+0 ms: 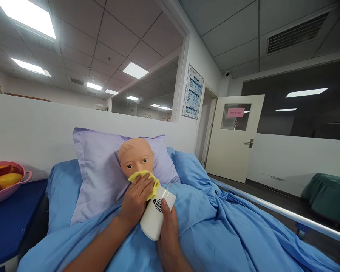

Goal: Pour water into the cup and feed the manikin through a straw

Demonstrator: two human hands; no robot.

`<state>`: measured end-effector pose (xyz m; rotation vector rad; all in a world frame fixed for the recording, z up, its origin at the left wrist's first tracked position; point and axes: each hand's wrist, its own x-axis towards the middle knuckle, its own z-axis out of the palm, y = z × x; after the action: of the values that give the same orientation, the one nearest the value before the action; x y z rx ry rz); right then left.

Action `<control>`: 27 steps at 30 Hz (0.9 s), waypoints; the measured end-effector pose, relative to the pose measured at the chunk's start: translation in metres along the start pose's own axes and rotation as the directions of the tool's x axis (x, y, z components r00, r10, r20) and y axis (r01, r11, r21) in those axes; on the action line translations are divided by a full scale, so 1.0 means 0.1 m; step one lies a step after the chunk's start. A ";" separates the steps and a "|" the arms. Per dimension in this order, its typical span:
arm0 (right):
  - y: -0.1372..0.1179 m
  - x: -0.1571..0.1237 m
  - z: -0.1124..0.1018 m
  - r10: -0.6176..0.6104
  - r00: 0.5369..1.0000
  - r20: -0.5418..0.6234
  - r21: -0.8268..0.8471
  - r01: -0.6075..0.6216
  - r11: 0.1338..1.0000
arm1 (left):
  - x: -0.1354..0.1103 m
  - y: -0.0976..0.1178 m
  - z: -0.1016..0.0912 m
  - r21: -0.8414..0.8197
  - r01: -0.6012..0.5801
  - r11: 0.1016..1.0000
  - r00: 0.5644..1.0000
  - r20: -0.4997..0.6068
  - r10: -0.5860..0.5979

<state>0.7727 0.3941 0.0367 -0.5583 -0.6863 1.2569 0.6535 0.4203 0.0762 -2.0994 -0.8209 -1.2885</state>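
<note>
A training manikin's head (136, 153) rests on a lilac pillow (95, 162), its eyes open. My left hand (137, 196) presses a yellow cloth (155, 189) over the manikin's mouth and chin, fingers together on top of the fabric. Gripped in my right hand (169, 223) is a white cup (151, 223) with a black printed design, tilted beside the cloth. The thumb lies along the cup's near side. Whatever the cup contains is out of sight. Blue bedding (198, 215) covers the manikin below the chin.
On the left, a pink basket (10, 190) of fruit stands on a dark blue tabletop (8, 226). A bed rail (272, 209) runs along the right side. Beyond it are a cream door (229, 151), standing ajar, and a green-covered object (328, 196).
</note>
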 end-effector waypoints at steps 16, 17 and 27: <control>-0.01 -0.03 -0.03 0.066 0.998 0.011 -0.077 -0.065 0.995 | -0.13 0.10 -0.22 -0.280 0.339 0.898 0.924 -0.082 -0.374; -0.01 -0.02 -0.03 0.069 0.998 0.009 -0.078 -0.068 0.995 | -0.04 0.13 -0.27 -0.337 0.449 0.827 0.852 -0.116 -0.510; 0.04 0.02 -0.06 0.026 0.999 0.041 -0.068 -0.023 0.997 | 0.21 0.00 -0.01 -0.145 0.054 0.988 0.990 -0.118 -0.072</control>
<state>0.7743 0.3965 0.0303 -0.5988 -0.7614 1.2748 0.6605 0.4242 0.0956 -2.0921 -0.7677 -1.5343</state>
